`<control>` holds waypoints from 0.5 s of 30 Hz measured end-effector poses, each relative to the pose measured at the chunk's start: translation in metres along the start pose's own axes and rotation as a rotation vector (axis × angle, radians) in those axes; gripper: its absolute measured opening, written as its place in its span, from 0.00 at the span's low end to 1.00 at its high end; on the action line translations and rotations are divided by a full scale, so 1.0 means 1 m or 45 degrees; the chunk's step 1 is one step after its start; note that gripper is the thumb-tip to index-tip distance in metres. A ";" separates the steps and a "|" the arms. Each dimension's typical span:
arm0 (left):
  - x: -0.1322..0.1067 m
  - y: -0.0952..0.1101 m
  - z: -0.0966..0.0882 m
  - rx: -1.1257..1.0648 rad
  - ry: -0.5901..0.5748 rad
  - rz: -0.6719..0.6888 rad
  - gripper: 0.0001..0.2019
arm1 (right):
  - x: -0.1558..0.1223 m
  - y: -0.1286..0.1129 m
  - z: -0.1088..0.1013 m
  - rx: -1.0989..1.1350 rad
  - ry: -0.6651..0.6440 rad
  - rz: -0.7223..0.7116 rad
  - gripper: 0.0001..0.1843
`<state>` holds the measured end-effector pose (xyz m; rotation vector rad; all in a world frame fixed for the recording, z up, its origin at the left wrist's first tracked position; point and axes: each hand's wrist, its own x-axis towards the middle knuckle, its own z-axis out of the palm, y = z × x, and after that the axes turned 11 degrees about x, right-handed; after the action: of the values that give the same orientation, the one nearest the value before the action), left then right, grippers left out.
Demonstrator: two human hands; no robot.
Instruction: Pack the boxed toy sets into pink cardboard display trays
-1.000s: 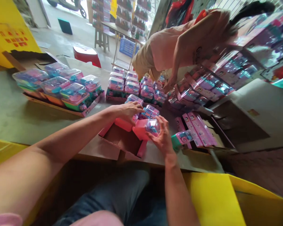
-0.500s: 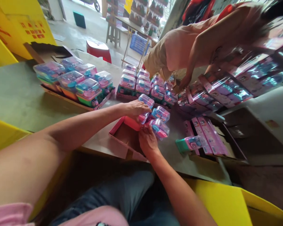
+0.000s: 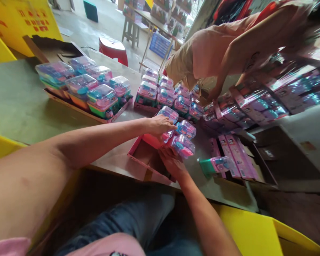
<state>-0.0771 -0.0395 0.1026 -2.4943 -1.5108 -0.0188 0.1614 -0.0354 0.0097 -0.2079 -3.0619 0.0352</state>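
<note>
My left hand (image 3: 161, 125) is closed over a small plastic box with a clear lid (image 3: 168, 113), at the far end of a shallow pink cardboard tray (image 3: 138, 151). My right hand (image 3: 172, 160) reaches to the right side of this tray, its fingers curled against the base of another clear-lidded box (image 3: 184, 145), which shows pink and blue contents. Some of its fingertips are hidden. A third such box (image 3: 186, 128) stands just behind. Bare brown cardboard shows in the near part of the tray.
Filled trays of similar boxes stand at left (image 3: 101, 99) and behind (image 3: 146, 91). At right are a green-based box (image 3: 213, 165) and a carton of folded pink cardboard (image 3: 234, 156). A co-worker (image 3: 208, 57) bends over wrapped packs (image 3: 256, 103). Yellow bins (image 3: 245, 227) flank the table.
My right hand has shifted slightly down and right, lower against the box. My left hand stays on its box. The whole view has shifted a little.
</note>
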 end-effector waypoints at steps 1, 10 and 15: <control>-0.001 0.001 0.002 0.013 0.018 -0.010 0.42 | -0.004 0.001 0.001 0.032 -0.015 -0.028 0.29; -0.004 0.003 0.004 0.039 0.013 -0.040 0.42 | -0.008 -0.011 -0.027 -0.097 0.354 0.169 0.16; -0.005 0.004 0.002 0.032 0.026 -0.041 0.40 | -0.008 -0.006 -0.039 -0.273 0.638 0.365 0.25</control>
<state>-0.0761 -0.0447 0.0992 -2.4431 -1.5333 -0.0306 0.1717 -0.0414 0.0484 -0.5700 -2.5119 -0.2852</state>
